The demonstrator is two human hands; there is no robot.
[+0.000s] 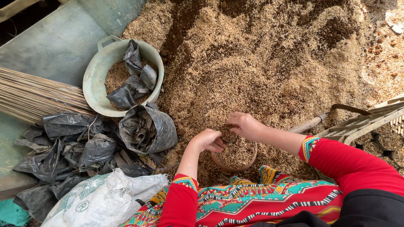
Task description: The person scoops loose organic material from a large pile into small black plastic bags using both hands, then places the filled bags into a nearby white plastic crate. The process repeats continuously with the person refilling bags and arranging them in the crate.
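Observation:
A small brown round pot [234, 167] sits in front of me, filled to the rim with tan rice husk. My left hand [207, 141] is curled at the pot's left rim, fingers closed on husk. My right hand [245, 125] rests on the husk at the pot's far rim, fingers bent down into it. All around lies a large heap of rice husk [261, 63] mixed with darker soil. My sleeves are red with patterned cuffs.
A pale green basin [97, 75] at the left holds husk and crumpled black plastic bags [134, 77]. More black bags [80, 151] lie below it, beside a white woven sack [105, 197]. A bundle of thin sticks [33, 94] lies far left. A wooden-handled tool [309, 124] and crate [370, 120] sit right.

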